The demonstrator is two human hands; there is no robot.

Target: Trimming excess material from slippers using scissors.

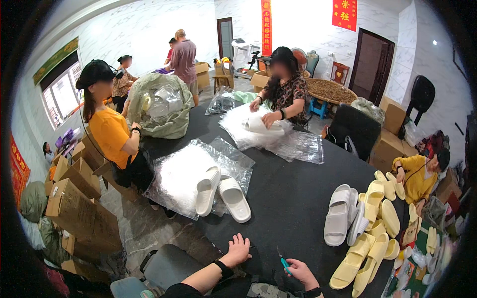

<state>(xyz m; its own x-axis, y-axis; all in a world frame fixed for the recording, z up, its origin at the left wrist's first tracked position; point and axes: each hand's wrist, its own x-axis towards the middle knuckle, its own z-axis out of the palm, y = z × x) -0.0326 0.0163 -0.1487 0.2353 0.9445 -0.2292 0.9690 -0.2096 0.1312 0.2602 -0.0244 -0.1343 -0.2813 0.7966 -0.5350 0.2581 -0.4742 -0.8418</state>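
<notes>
My left hand (237,251) rests on the near edge of the black table (273,198), fingers spread, with nothing in it. In my right hand (301,274) is a small teal-handled tool (284,263) with a thin pointed tip, possibly snips. Ahead of my left hand lies a pair of white slippers, the left slipper (207,191) and the right slipper (234,199), partly on a pile of clear plastic bags (174,171). To the right of my right hand is a heap of pale yellow slippers (353,260) beside grey slippers (338,216).
A person in an orange shirt (110,131) stands left by a large green sack (169,124). Across the table, another person handles a white slipper (263,124) over more plastic bags (238,129). A yellow-sleeved person (417,174) sits right. Cardboard boxes (77,208) and a chair (174,268) are left.
</notes>
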